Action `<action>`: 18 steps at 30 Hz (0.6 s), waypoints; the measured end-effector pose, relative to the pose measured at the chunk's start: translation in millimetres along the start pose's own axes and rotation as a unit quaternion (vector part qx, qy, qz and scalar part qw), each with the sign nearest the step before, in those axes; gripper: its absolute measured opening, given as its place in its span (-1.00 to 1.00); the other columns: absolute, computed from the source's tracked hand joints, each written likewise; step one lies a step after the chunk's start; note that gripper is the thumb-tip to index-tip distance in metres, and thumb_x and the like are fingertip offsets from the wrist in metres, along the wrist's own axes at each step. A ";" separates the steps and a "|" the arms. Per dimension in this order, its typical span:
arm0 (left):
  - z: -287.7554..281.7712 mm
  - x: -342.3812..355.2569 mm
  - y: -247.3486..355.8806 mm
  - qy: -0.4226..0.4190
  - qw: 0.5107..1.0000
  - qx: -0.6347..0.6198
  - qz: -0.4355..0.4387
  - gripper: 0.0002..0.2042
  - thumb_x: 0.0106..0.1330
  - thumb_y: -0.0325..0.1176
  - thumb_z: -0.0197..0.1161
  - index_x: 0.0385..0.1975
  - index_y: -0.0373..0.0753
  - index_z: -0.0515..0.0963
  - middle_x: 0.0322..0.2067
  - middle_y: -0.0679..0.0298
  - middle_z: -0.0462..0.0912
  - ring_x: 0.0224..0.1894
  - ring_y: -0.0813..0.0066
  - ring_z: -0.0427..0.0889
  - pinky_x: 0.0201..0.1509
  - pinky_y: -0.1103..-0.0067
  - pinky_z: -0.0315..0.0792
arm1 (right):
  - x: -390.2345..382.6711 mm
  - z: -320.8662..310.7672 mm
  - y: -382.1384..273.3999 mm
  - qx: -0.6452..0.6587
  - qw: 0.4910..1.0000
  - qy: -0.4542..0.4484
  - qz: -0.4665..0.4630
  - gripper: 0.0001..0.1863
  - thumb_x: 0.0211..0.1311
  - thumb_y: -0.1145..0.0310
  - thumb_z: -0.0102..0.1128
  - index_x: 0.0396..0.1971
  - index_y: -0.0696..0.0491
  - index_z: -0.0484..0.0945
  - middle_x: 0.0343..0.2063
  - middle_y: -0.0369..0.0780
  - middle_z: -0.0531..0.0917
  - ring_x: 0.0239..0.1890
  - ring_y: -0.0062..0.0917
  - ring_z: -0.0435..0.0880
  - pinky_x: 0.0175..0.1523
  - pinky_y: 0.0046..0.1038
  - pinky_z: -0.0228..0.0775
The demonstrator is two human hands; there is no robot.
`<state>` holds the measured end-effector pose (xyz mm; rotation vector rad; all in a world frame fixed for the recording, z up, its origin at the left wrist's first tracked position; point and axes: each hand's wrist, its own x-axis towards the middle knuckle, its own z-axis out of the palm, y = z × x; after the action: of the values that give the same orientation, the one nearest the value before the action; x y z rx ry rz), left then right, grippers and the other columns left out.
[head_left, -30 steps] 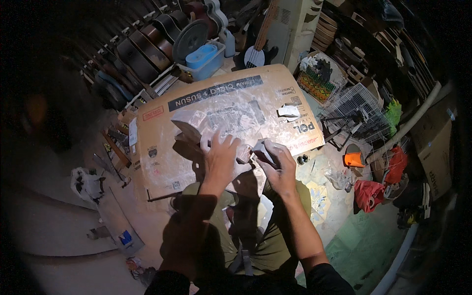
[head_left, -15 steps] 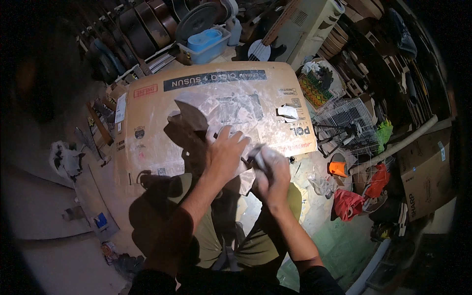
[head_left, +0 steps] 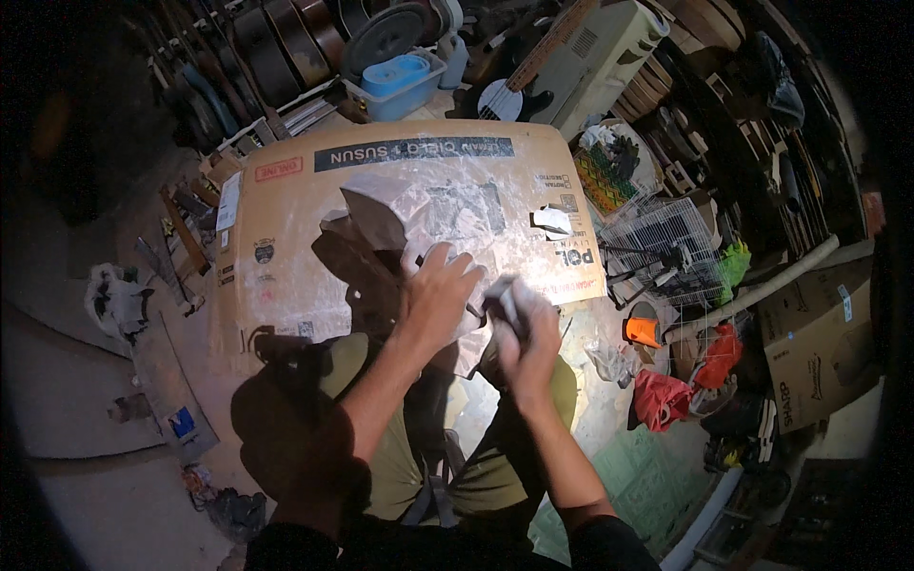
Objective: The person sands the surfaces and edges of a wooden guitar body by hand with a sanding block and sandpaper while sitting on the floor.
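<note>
A large, pale, dusty angular piece [head_left: 381,205] stands over the cardboard between my knees, casting a dark shadow to its left. My left hand [head_left: 440,300] is closed around it, with dust on the fingers. Close on the right, my right hand [head_left: 528,333] grips a small grey block-like tool [head_left: 509,303] near the piece's right edge. Motion blurs that tool, and I cannot tell whether it touches. The near part of the piece is partly hidden by my hands.
A flattened, dust-streaked cardboard sheet [head_left: 314,219] lies under the work, with a crumpled white scrap [head_left: 552,222] on it. On the right are a wire rack [head_left: 671,243], an orange object [head_left: 645,331] and red cloth [head_left: 662,398]. A blue tub [head_left: 395,76] and guitar bodies [head_left: 271,57] stand behind.
The whole view has shifted slightly, so the surroundings sit a little further left. My right hand with the grey tool has moved only slightly; the left hand keeps its grip.
</note>
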<state>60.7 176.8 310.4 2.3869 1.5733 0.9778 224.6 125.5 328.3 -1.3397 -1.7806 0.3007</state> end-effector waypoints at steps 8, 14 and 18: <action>6.1 -3.3 -4.4 0.023 1.000 -0.007 0.002 -0.72 0.12 -0.49 0.20 -0.19 -0.09 0.71 -0.16 0.31 0.67 0.10 0.17 0.52 0.13 0.24 0.41 | 6.4 6.3 2.8 0.053 0.995 0.024 0.079 -0.49 0.01 0.54 0.38 0.06 0.13 0.58 -0.16 0.00 0.62 -0.06 -0.09 0.58 0.08 -0.20 0.37; -4.4 -0.6 0.4 0.018 1.000 -0.007 0.017 -0.72 0.12 -0.52 0.17 -0.19 -0.13 0.71 -0.16 0.28 0.66 0.07 0.12 0.53 -0.02 0.37 0.55 | -17.4 0.1 5.0 -0.014 1.000 -0.004 -0.023 -0.49 -0.01 0.64 0.37 0.03 0.19 0.54 -0.14 -0.03 0.64 -0.06 -0.21 0.63 0.08 -0.34 0.44; -1.6 0.5 -7.7 0.013 1.000 -0.004 0.012 -0.71 0.12 -0.51 0.17 -0.18 -0.12 0.71 -0.16 0.29 0.66 0.07 0.11 0.53 0.02 0.36 0.54 | -15.8 4.8 -12.4 0.006 1.000 -0.001 -0.014 -0.55 0.03 0.57 0.33 0.01 0.18 0.57 -0.19 -0.02 0.63 -0.11 -0.11 0.57 0.05 -0.21 0.36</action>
<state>53.8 180.3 308.6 2.4033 1.5480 1.0210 213.5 108.2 325.6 -1.3052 -1.7946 0.2963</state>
